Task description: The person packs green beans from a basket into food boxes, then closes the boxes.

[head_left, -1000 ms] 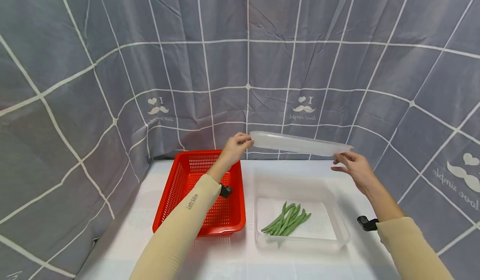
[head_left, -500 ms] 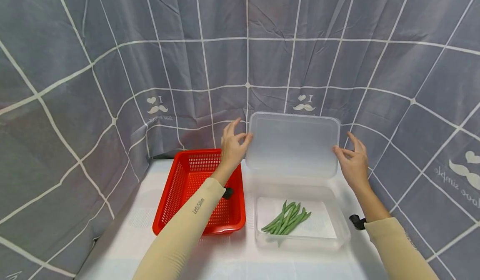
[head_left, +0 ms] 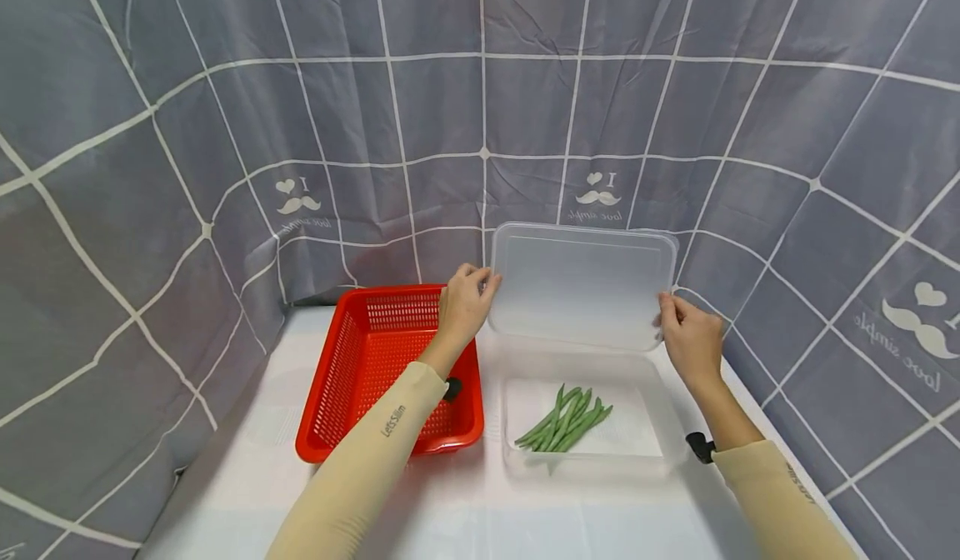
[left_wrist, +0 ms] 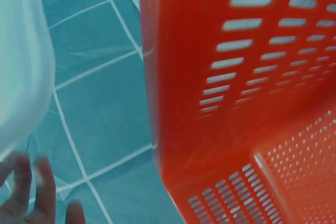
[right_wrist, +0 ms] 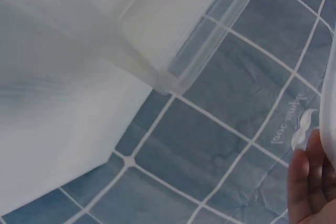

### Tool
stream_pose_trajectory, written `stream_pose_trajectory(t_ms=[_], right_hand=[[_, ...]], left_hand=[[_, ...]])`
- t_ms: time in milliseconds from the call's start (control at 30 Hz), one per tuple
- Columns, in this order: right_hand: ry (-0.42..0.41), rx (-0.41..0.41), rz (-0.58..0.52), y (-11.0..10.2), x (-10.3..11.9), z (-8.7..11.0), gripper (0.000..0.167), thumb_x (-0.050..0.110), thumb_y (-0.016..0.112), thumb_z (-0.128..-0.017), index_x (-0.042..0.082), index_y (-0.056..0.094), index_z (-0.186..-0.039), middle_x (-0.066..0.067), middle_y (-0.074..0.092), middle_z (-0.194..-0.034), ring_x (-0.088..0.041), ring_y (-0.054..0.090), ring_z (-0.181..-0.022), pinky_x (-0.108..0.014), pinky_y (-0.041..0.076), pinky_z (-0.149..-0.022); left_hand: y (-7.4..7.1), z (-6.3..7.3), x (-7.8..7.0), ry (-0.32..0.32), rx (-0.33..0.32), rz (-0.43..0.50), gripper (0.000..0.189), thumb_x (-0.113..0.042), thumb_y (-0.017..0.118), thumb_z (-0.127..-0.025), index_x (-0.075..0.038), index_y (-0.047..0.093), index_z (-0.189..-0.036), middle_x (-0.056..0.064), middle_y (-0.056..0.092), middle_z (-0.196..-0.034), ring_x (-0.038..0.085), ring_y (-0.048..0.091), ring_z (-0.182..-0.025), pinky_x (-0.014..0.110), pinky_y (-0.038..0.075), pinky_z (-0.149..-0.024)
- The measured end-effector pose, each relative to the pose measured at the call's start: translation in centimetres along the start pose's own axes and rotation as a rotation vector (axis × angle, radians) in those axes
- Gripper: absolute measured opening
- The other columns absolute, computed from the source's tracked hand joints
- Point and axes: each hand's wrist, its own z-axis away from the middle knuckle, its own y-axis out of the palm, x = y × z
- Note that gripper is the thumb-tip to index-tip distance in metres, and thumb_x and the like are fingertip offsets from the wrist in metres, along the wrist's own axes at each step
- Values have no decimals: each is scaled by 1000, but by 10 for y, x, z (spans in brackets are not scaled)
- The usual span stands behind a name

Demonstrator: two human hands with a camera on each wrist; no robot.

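A clear, frosted plastic lid (head_left: pixel 585 285) stands tilted up behind its container, its broad face toward me. My left hand (head_left: pixel 465 306) pinches the lid's left edge, and my right hand (head_left: pixel 692 339) grips its right edge near the lower corner. In front of it sits the translucent rectangular container (head_left: pixel 585 465) with a small heap of green beans (head_left: pixel 564 418) inside. The left wrist view catches the lid's rounded corner (left_wrist: pixel 26 77) and blurred fingers (left_wrist: pixel 44 182). On the right wrist view's margin, fingers (right_wrist: pixel 299 182) meet the lid's edge (right_wrist: pixel 329 98).
Left of the container, a red perforated plastic basket (head_left: pixel 318 377) stands on the white table (head_left: pixel 450 510), partly covered by my left forearm. A grey curtain (head_left: pixel 442 110) with white grid lines surrounds the table at the back and sides.
The lid has swung from nearly edge-on to upright, showing its broad face. Fingers that were spread half a second ago are now folded in at its edges. The beans and basket stay put.
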Motion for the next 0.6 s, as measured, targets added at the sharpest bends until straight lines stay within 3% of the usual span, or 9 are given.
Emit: stream_pose_trajectory(t_ms=[67, 167, 300, 400, 600], right_hand=[[9, 6, -9, 0, 0, 4, 40, 26, 59, -109, 0, 80, -87, -13, 70, -61, 5, 40, -43, -18, 28, -39], [-25, -4, 11, -1, -1, 9, 37, 23, 60, -109, -1, 78, -87, -10, 66, -57, 10, 33, -43, -19, 26, -39], [-87, -12, 71, -4, -1, 17, 29, 19, 61, -108, -3, 78, -116, -9, 60, -53, 1, 28, -42, -26, 27, -42], [-129, 8, 119, -9, -1, 23, 38, 16, 62, -107, -4, 67, -138, -10, 56, -52, -6, 25, -43, -31, 27, -44], [-177, 87, 187, -21, -7, 40, 33, 8, 61, -103, -7, 70, -132, -10, 56, -52, -8, 26, -42, -31, 27, -42]], left_hand=[[1, 4, -2, 0, 8, -8, 38, -35, 65, -107, -8, 75, -132, 11, 77, -113, 28, 73, -91, 39, 59, -74], [2, 10, -5, 1, 1, -12, 39, -30, 68, -105, -6, 73, -135, 11, 79, -103, 25, 71, -79, 34, 56, -63], [3, 21, -9, -5, -10, -29, 44, -28, 71, -103, -7, 68, -142, 10, 78, -96, 27, 70, -79, 38, 56, -65], [4, 30, -11, 14, -17, -87, 47, -25, 72, -103, -10, 65, -146, 11, 78, -95, 30, 71, -83, 45, 59, -71], [6, 49, -20, 96, 6, -260, 37, -20, 68, -104, -7, 71, -138, 14, 79, -91, 37, 70, -78, 47, 59, -66]])
